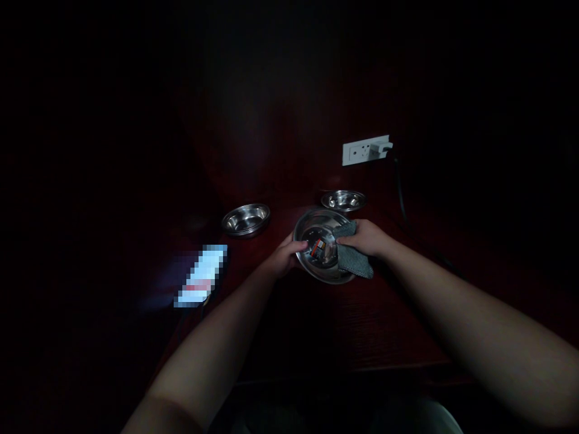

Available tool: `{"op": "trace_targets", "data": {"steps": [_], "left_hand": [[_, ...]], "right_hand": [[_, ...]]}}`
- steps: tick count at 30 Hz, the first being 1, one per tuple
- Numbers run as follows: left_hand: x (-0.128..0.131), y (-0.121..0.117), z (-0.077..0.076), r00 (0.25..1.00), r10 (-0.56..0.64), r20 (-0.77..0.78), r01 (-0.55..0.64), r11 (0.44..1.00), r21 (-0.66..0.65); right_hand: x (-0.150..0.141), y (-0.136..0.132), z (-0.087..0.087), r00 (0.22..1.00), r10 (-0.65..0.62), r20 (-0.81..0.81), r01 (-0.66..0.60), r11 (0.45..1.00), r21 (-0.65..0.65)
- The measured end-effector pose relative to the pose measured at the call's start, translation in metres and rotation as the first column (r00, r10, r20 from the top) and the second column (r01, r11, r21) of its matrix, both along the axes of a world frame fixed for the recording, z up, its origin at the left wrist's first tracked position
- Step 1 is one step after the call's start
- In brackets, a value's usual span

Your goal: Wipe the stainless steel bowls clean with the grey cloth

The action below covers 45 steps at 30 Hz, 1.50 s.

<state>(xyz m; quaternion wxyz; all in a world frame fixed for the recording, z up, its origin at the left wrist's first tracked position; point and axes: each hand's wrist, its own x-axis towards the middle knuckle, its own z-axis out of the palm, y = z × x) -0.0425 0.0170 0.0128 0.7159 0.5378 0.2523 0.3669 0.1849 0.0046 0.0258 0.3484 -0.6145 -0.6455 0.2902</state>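
In a dark room, a shiny steel bowl [316, 241] is tilted toward me above a dark red wooden table [384, 319]. My left hand [284, 254] grips the bowl's left rim, fingers curled over the edge. My right hand [365, 237] is closed on a grey cloth [353, 259], pressing it against the bowl's right side; the cloth hangs down over the rim.
Two more steel bowls rest on the table: one [246, 219] at the left, one [344, 200] behind the held bowl. A lit phone screen [201, 276] lies at the left. A white wall socket [365, 150] with a plug and dark cable [400, 187] is at the back right.
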Motion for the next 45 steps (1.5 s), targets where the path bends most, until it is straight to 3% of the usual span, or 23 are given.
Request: {"op": "trace_targets", "data": {"steps": [6, 10, 14, 17, 20, 23, 27, 35, 40, 45], "left_hand": [[0.000, 0.002, -0.008, 0.999, -0.032, 0.033, 0.034, 0.999, -0.038], [0.007, -0.006, -0.007, 0.991, -0.021, 0.134, 0.019, 1.000, 0.015], [0.016, -0.017, 0.004, 0.981, 0.082, 0.174, -0.114, 0.976, 0.185], [0.022, -0.024, 0.011, 0.982, 0.128, 0.142, -0.174, 0.909, 0.380], [0.027, -0.028, 0.013, 0.983, 0.121, 0.136, -0.171, 0.874, 0.455], [0.028, -0.026, 0.010, 0.972, 0.187, 0.144, -0.232, 0.875, 0.424], [0.027, -0.015, 0.003, 0.939, 0.317, 0.130, -0.343, 0.885, 0.314], [0.027, -0.003, -0.007, 0.855, 0.453, 0.252, -0.508, 0.829, 0.233], [0.029, -0.005, -0.007, 0.834, 0.504, 0.224, -0.549, 0.797, 0.252], [0.031, -0.005, -0.003, 0.840, 0.518, 0.161, -0.542, 0.810, 0.225]], "right_hand": [[0.001, 0.002, 0.000, 0.999, -0.009, -0.052, 0.010, 1.000, 0.021], [0.002, 0.006, -0.001, 0.980, -0.097, -0.176, 0.112, 0.991, 0.078], [0.001, 0.008, -0.003, 0.946, -0.155, -0.284, 0.190, 0.977, 0.098], [0.001, 0.009, -0.005, 0.967, -0.149, -0.208, 0.172, 0.980, 0.097], [0.001, 0.008, -0.006, 0.983, -0.148, -0.111, 0.159, 0.983, 0.094], [-0.001, 0.006, -0.002, 0.983, -0.082, -0.162, 0.098, 0.991, 0.095], [-0.006, 0.001, 0.002, 0.923, 0.046, -0.382, -0.001, 0.993, 0.119], [-0.012, 0.000, -0.002, 0.768, 0.073, -0.636, -0.076, 0.997, 0.024], [-0.013, -0.004, -0.001, 0.848, -0.031, -0.528, -0.074, 0.982, -0.176], [-0.013, -0.005, -0.003, 0.896, 0.011, -0.444, -0.078, 0.988, -0.135]]}}
